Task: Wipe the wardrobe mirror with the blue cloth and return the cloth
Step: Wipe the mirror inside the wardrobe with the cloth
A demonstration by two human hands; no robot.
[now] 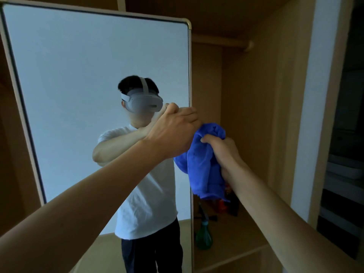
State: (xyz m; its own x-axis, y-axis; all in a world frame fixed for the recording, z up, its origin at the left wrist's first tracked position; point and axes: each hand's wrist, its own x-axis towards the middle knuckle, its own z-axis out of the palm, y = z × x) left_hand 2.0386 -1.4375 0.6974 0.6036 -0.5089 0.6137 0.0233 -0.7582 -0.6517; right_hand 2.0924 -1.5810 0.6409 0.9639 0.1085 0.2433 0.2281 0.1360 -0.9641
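While the left hand [173, 131] grips the wardrobe mirror [88, 75] by its right edge, the right hand [222, 152] has its grip round the bunched blue cloth [202, 166] just beside that edge: wiping seemingly incomplete, cloth's return outstanding.

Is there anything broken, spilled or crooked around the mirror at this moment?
Nothing stands out. The mirror shows no crack, the left hand grips its right edge, and the right hand holds the bunched blue cloth beside it. The green spray bottle stands upright on the shelf.
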